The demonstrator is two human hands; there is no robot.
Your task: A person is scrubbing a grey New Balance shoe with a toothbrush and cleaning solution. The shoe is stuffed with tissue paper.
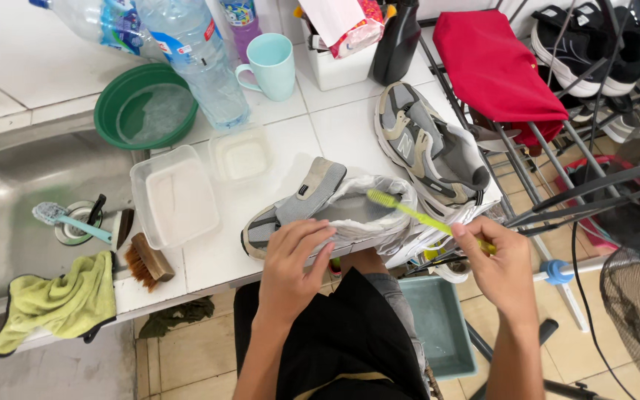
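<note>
My left hand [290, 255] presses flat, fingers spread, on the grey sneaker [327, 211] at the white table's [335, 122] front edge; my right hand [487, 259] grips a yellow-green toothbrush [416, 215], bristles touching the shoe.

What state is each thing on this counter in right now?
Grey sneaker: on its side, steadied by the left hand.
Yellow-green toothbrush: gripped by the right hand, bristles on the sneaker.
Second sneaker: lying on the counter, untouched.
Green basin: holds water.
Rectangular plastic tub: open, holds cloudy liquid.
Mint mug: upright.
Yellow-green cloth: draped over the sink edge.
</note>
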